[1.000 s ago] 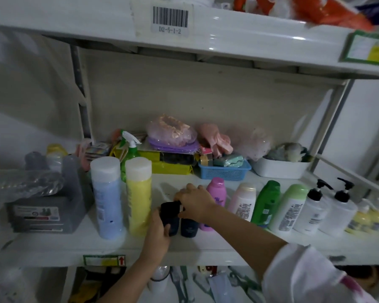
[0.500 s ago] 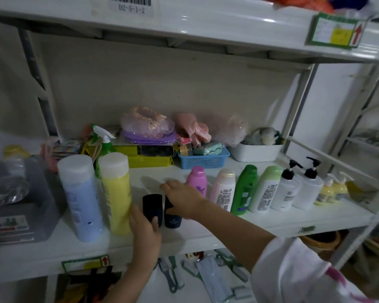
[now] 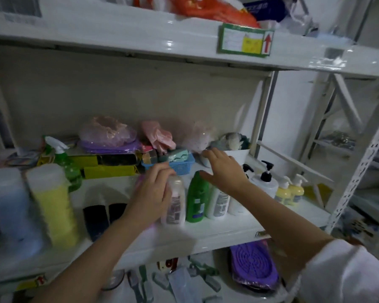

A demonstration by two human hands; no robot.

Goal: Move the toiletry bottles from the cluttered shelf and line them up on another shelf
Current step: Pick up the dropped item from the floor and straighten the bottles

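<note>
Toiletry bottles stand in a row on the white middle shelf (image 3: 217, 234). From the left come a tall blue bottle (image 3: 9, 211), a tall yellow bottle (image 3: 53, 202), two short dark bottles (image 3: 95, 217), a white bottle with a pink label (image 3: 174, 204), a green bottle (image 3: 196, 200), a white-and-green bottle (image 3: 219, 202), white pump bottles (image 3: 265, 182) and yellow pump bottles (image 3: 290, 191). My left hand (image 3: 153, 189) covers a pink bottle, fingertips at the white bottle's cap; its grip is hidden. My right hand (image 3: 223, 169) hovers above the green bottle, fingers spread, holding nothing.
Behind the row sit a green spray bottle (image 3: 65, 162), yellow boxes (image 3: 109, 170), a blue basket (image 3: 182, 166) and a white tub (image 3: 239, 154). The upper shelf (image 3: 140, 38) hangs close overhead. A purple mat (image 3: 253, 267) and tools lie on the shelf below. A perforated upright (image 3: 359, 171) stands at right.
Both hands have left the two dark bottles and moved right: the left onto the pink bottle, the right over the green bottle. The view has swung right.
</note>
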